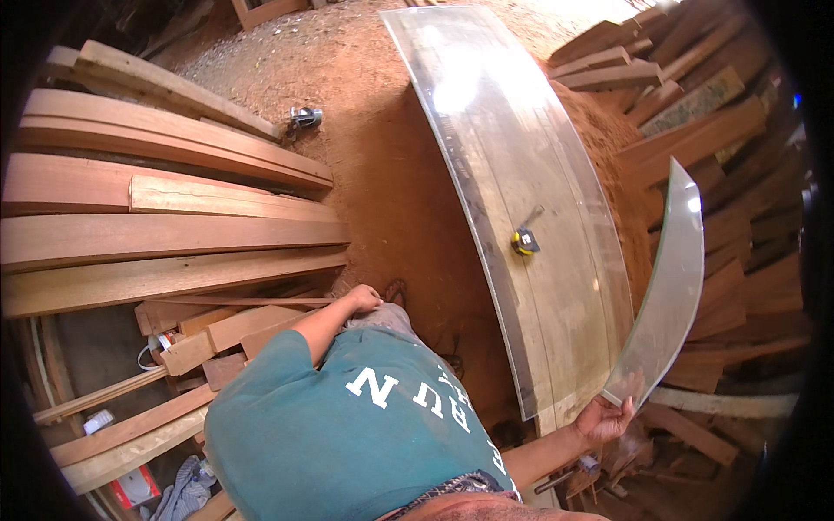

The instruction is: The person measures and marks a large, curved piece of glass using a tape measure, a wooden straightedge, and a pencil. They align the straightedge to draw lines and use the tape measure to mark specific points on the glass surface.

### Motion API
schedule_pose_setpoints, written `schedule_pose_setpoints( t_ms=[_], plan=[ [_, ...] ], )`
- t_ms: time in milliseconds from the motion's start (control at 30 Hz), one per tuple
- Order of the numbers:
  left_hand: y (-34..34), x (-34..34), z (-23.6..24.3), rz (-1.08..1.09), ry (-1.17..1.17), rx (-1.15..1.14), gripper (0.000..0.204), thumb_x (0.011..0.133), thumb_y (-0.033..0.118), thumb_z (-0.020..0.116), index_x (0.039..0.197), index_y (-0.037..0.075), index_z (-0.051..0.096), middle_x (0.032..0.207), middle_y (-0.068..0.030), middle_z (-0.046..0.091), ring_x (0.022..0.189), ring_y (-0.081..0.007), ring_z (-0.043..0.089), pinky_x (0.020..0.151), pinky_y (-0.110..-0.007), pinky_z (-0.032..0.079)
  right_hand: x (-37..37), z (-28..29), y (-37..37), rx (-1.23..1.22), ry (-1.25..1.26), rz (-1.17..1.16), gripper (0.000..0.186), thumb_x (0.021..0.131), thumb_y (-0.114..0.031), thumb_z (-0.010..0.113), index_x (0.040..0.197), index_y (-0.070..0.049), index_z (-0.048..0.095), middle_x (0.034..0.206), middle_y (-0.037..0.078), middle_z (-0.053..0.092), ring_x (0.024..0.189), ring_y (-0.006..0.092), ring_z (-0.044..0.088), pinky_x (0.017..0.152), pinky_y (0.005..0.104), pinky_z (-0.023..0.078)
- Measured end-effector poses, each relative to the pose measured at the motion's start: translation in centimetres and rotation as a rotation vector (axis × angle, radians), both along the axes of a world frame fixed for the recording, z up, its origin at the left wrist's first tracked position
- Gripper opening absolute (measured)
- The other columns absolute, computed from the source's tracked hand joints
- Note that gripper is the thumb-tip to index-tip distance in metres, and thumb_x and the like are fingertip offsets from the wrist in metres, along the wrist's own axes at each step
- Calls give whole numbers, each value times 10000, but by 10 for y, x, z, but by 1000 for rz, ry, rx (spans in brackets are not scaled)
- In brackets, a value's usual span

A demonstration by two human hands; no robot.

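Plainly, the right hand (pixel 606 418) grips the glass strip (pixel 667 278) by its lower end.
Its fingers are closed round that end, at lower right of the frame; from there the strip's long axis runs upward, leaning slightly right, to a pointed tip, just right of the big pane (pixel 556 313) with the tape measure (pixel 525 242) on it. The left hand (pixel 367 298), curled near the frame's middle, is well apart from the strip; I cannot tell whether it holds anything.
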State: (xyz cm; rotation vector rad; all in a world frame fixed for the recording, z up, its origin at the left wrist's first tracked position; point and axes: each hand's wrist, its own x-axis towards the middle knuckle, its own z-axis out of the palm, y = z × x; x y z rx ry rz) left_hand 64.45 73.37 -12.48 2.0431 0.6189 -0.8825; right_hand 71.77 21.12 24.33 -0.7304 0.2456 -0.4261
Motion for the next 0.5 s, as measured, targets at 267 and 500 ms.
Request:
schedule_pose_setpoints(
  t_ms=[267, 500],
  plan=[
    [143, -50, -17, 432, 57, 115, 284, 851, 343, 727, 859, 68, 798, 881, -188, 747, 850, -335, 729, 794, -440, 552, 137, 6, 188, 156, 83, 386, 663, 857, 26, 558, 1479, 132, 358, 1522, 275, 449, 1423, 368, 444, 1216, 544, 328],
    [137, -126, -42, 1140, 33, -163, 440, 1042, 320, 548, 803, -23, 684, 757, -121, 713, 685, -223, 691, 695, -412, 544, 227, -26, 338, 92, 300, 645, 489, 799, 26, 581, 1277, 123, 544, 1279, 252, 625, 1193, 352, 628, 1065, 505, 526]
  ],
)
